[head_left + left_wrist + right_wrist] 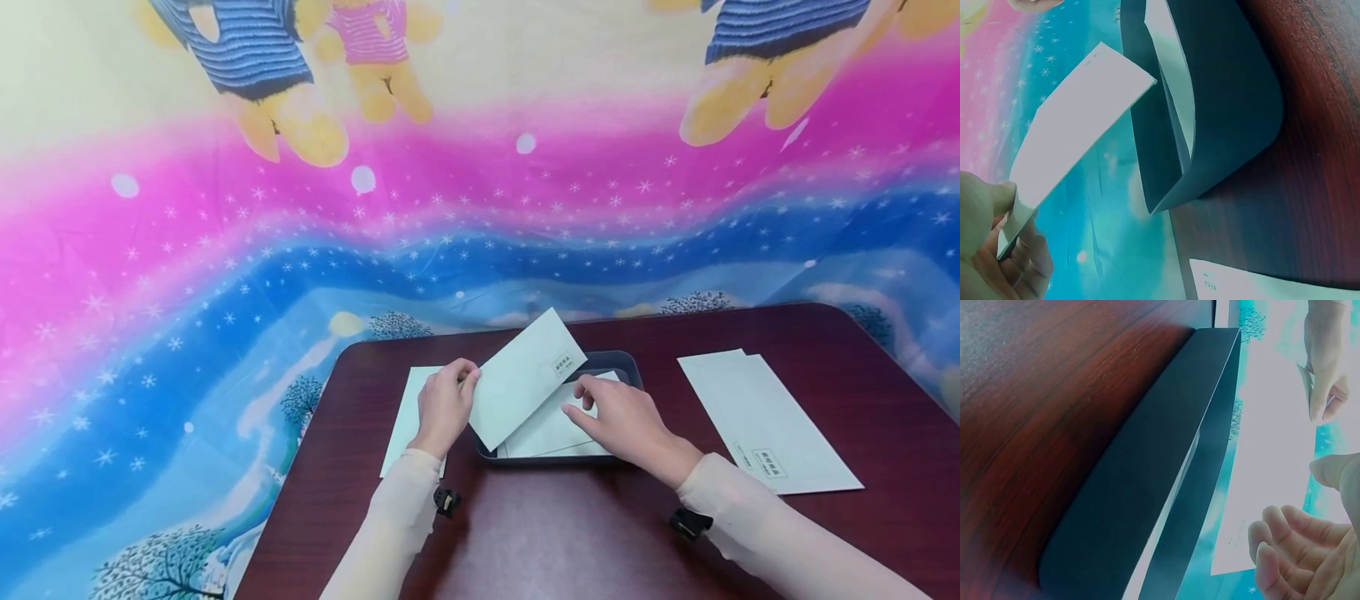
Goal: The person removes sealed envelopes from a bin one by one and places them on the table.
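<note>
My left hand pinches a white envelope by its left end, thumb on one face and fingers behind. The envelope is tilted above a dark tray, its printed corner up to the right. More white envelope paper lies inside the tray. My right hand hovers over the tray's right part, fingers loosely bent, thumb apart from them and nothing between. In the right wrist view its fingers are near the held envelope's printed end; whether they touch it I cannot tell.
On the dark red wooden table, a white envelope lies left of the tray, partly behind my left hand. Overlapping envelopes with printed boxes lie to the right. A patterned cloth hangs behind the table.
</note>
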A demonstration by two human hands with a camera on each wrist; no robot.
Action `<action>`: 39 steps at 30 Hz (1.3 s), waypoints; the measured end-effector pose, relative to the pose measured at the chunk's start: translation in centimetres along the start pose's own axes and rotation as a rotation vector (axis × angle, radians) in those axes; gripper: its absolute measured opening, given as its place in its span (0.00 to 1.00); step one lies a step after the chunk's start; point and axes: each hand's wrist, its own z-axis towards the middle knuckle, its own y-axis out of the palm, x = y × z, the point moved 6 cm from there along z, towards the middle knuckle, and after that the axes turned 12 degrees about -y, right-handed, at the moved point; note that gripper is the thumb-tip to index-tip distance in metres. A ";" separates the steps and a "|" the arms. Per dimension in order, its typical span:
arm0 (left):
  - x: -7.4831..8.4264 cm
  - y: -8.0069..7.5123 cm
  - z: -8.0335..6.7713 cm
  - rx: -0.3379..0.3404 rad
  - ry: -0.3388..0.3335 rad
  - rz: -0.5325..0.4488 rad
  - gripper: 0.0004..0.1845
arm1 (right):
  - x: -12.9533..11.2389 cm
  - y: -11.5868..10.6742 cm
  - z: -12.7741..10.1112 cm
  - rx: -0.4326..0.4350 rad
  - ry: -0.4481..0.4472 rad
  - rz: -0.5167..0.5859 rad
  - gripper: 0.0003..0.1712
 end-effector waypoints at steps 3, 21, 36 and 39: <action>-0.4 -0.4 0.0 0.010 -0.013 -0.012 0.08 | -0.2 0.0 0.2 0.003 -0.008 0.000 0.14; -3.0 -2.4 -0.2 0.061 -0.112 -0.060 0.08 | -1.6 0.2 1.3 -0.012 -0.031 0.027 0.16; -5.6 -3.8 -0.5 0.083 -0.190 -0.077 0.09 | -2.0 1.2 2.2 -0.015 -0.041 0.016 0.15; -6.4 -4.0 -0.5 0.092 -0.213 -0.083 0.09 | -2.2 1.3 2.2 -0.010 -0.050 0.024 0.15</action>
